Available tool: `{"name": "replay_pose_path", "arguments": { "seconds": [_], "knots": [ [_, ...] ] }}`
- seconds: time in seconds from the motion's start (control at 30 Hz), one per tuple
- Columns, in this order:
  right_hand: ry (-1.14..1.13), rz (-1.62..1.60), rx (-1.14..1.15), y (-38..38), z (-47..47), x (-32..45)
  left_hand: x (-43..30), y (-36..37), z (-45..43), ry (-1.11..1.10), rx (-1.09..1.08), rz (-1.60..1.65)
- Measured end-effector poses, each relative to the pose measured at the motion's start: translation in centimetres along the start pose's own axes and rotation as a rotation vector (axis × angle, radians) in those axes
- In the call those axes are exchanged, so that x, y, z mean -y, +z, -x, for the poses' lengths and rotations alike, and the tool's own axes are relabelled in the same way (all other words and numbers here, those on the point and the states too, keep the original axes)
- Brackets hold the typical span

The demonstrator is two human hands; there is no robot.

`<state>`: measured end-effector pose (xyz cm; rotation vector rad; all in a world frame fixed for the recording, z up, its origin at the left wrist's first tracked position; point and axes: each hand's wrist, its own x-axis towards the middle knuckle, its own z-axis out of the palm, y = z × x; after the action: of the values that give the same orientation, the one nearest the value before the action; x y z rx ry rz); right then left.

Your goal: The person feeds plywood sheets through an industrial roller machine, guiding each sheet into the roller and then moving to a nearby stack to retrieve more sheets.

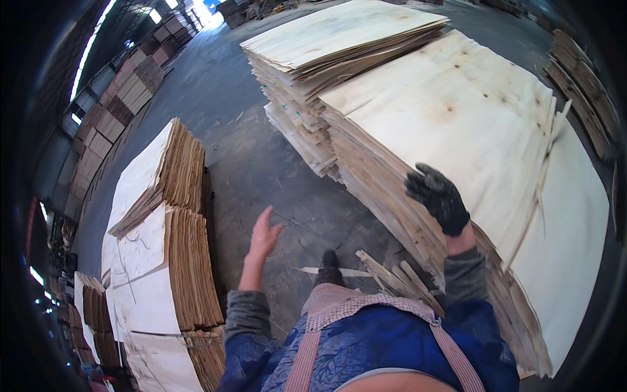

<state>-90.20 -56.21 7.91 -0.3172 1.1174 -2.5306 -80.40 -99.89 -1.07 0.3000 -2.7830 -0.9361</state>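
Note:
My left hand [265, 234], bare, hangs over the concrete floor with its fingers apart and nothing in it. My right hand [437, 198], in a black glove, is over the near edge of a large stack of pale wood veneer sheets [470, 117]; it holds nothing, and whether it touches the top sheet I cannot tell. A split strip of veneer [531, 206] lies across the top of this stack, towards the right. Behind it, another pile of veneer sheets [338, 34] adjoins the stack, its edges uneven.
To the left stand more veneer stacks [188, 264], with a dark strap [156, 334] across one. Broken veneer strips [392, 274] lie on the floor by my foot [330, 258]. Stacked boards [108, 122] line the far left wall. Curved wooden pieces [583, 93] are at the far right.

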Motion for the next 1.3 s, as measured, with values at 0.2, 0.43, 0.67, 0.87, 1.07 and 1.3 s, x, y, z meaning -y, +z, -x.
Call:
{"name": "replay_pose_path", "arguments": {
  "seconds": [0.2, 0.43, 0.67, 0.87, 1.07, 1.3],
  "knots": [
    [-0.056, -0.200, 0.129, 0.9, -22.8, -3.7, 2.4, -4.0, -25.6, 0.350, -0.158, -0.218],
    [-0.124, -0.218, -0.012, 2.6, -37.5, -7.0, -1.4, -3.7, -52.4, 0.774, -0.111, -0.335],
    [-0.045, -0.156, -0.230, 4.4, -41.8, -5.8, -3.7, -1.1, -64.1, 1.257, 0.155, -0.525],
    [-0.148, -0.223, -0.136, 4.3, -49.8, -6.8, -5.9, -4.1, -67.4, 1.494, 0.156, -0.294],
    [-0.215, -0.344, -0.242, 2.2, -61.8, -9.5, -7.5, -6.2, -70.5, 1.498, 0.133, -0.175],
    [-0.159, -0.411, -0.164, 6.0, -66.7, -11.1, -2.7, -1.7, -68.7, 1.578, 0.229, -0.236]
  ]
}}
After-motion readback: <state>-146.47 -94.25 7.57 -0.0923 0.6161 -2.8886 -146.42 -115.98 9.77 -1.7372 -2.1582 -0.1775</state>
